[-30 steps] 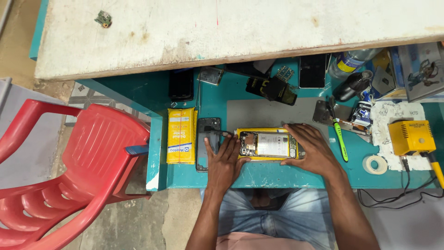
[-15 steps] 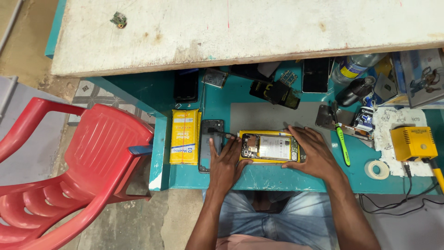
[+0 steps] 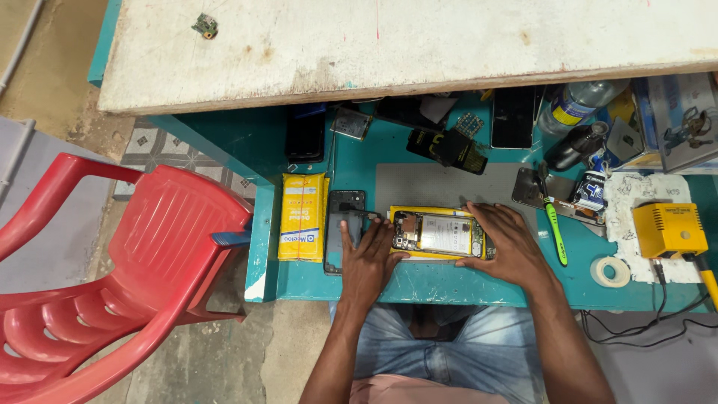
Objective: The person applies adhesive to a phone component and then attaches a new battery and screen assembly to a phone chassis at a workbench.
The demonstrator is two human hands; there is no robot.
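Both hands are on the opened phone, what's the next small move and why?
Probably lift the left hand toward the thin cable linking the opened phone to the dark panel beside it. The right hand already pins the phone flat, and that link looks like the only tie between them.

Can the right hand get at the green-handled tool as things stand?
Probably yes: the right hand rests on the opened phone, and the green-handled tool lies just beside it with nothing between.

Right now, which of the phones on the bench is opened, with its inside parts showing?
The phone in the yellow frame, between the left hand and right hand. The others show only dark closed faces.
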